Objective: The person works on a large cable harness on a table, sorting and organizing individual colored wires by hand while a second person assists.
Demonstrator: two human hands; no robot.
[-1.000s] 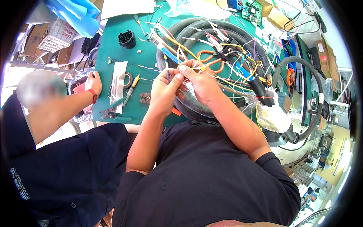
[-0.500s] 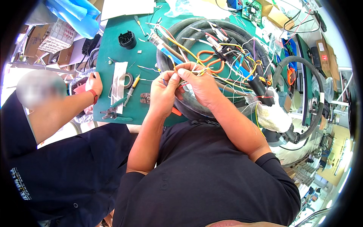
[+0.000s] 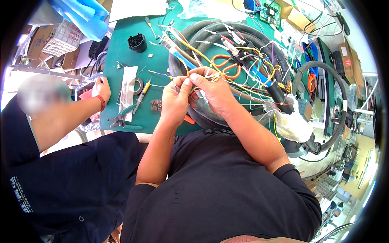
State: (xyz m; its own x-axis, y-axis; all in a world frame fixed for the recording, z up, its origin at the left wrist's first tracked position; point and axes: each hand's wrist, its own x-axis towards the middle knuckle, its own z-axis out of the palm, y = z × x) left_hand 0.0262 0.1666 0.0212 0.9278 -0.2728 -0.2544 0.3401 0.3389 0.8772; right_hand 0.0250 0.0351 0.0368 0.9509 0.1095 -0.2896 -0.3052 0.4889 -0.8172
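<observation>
Both my hands meet over a coiled black cable [image 3: 177, 67], holding thin wires between them. My left hand [image 3: 176, 97] is closed, its thumb and fingers pinching thin wires [image 3: 173, 79] whose ends stick out to the left. Close against it, my right hand [image 3: 214, 91] grips a bundle of thin coloured wires [image 3: 221, 74] between thumb and fingers. The exact pinch points are hidden by my fingers. Just beyond my hands are orange-handled scissors [image 3: 231, 69]. More stripped cable ends with loose wires [image 3: 259, 60] fan out to the right. A crimping tool [image 3: 156, 105] lies by my left wrist.
On the green mat [image 3: 121, 44] lie a black round connector [image 3: 137, 43], a tape roll [image 3: 137, 86], a yellow-tipped screwdriver [image 3: 142, 96] and wire strippers [image 3: 119, 120]. A co-worker's hand [image 3: 101, 90] rests on the table's left edge. A circuit board [image 3: 270, 11] stands at the back.
</observation>
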